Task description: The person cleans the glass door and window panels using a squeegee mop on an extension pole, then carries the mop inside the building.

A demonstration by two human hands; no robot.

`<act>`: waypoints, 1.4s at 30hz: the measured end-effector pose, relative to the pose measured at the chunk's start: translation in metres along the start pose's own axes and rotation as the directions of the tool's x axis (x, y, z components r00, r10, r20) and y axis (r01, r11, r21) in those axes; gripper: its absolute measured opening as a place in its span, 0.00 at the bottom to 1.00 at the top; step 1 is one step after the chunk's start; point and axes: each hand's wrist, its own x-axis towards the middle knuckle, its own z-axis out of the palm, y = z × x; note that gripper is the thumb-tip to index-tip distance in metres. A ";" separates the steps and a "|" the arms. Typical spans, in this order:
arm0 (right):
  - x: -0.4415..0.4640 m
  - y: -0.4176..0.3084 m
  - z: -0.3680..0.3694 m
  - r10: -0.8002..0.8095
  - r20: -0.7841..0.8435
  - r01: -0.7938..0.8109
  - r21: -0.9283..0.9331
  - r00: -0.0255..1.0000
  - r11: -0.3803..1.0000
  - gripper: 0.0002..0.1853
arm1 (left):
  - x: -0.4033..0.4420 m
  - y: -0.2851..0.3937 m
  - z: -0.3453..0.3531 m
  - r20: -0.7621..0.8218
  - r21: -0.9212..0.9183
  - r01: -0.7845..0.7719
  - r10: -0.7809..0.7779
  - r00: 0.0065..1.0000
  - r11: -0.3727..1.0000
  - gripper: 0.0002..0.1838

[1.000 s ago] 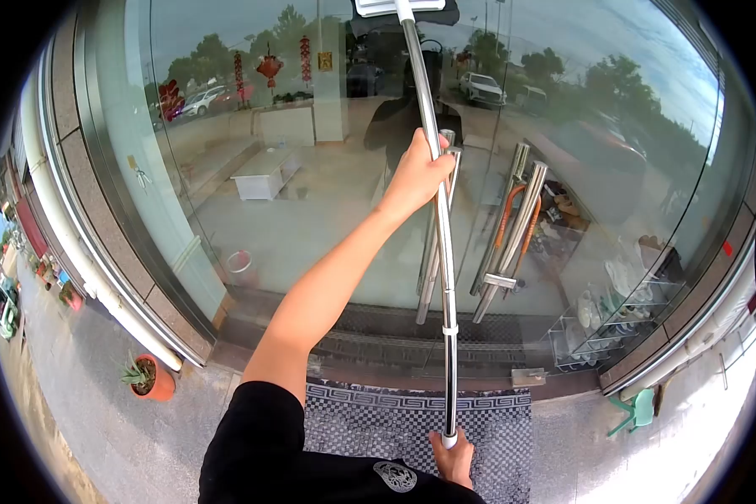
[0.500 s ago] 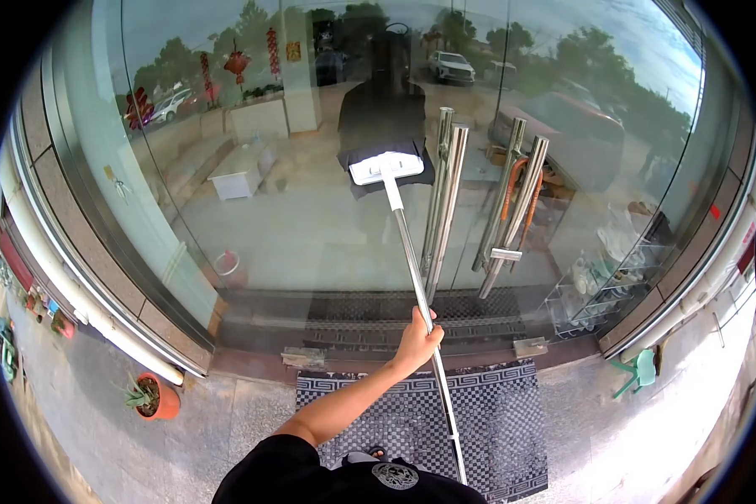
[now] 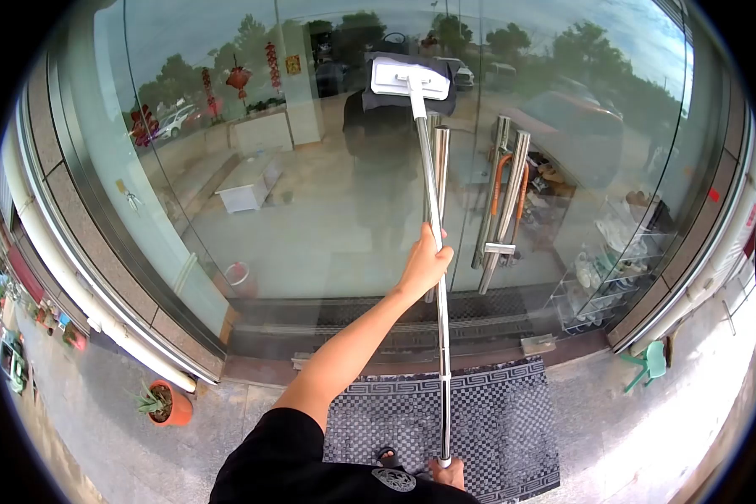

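Observation:
A flat mop [image 3: 395, 78] with a white head, a dark cloth behind it and a long silver pole reaches up the glass door [image 3: 336, 218]. The head lies against the upper glass, just above the door handles. My left hand [image 3: 426, 262] is wrapped round the middle of the pole, arm stretched forward. Low in the view, my right hand [image 3: 448, 473] is closed on the pole's bottom end, partly hidden by my black shirt. The steel door handle [image 3: 442, 185] stands right behind the pole.
A second steel handle [image 3: 512, 189] carries an orange-brown lock loop. A patterned mat [image 3: 504, 428] lies underfoot. A potted plant [image 3: 170, 405] stands at left, a small green stool [image 3: 649, 365] at right. Behind the glass is a shoe rack [image 3: 596, 294].
The mop head has moved up the glass and slightly right. My left hand has risen with the pole, which is now more upright. My right hand has come into view at its bottom end.

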 end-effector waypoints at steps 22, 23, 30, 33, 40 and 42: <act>0.059 -0.035 0.044 0.008 -0.030 0.002 0.318 1.000 0.948 0.13 | 0.040 -0.005 0.001 0.080 0.143 -0.137 0.126 0.989 0.980 0.14; 0.063 -0.050 0.047 -0.018 0.001 0.016 0.358 1.000 0.934 0.11 | 0.049 -0.001 -0.002 0.104 0.134 -0.133 0.120 0.987 0.982 0.14; 0.054 0.006 0.028 -0.122 0.014 0.123 -0.097 0.992 0.988 0.13 | -0.010 -0.044 -0.043 -0.004 -0.227 0.046 -0.048 0.999 0.973 0.14; 0.005 -0.019 -0.019 0.163 0.003 -0.162 -0.049 0.987 0.986 0.13 | -0.064 -0.075 -0.022 0.035 -0.347 0.166 -0.164 0.986 0.923 0.14; -0.036 0.035 -0.018 0.184 -0.127 -0.186 -0.005 0.975 0.983 0.14 | -0.176 -0.156 0.029 0.143 -0.229 0.401 -0.377 0.915 0.887 0.13; -0.045 0.048 -0.015 0.132 -0.135 -0.132 0.012 0.982 0.991 0.14 | -0.164 -0.146 0.027 0.146 -0.297 0.434 -0.409 0.901 0.851 0.13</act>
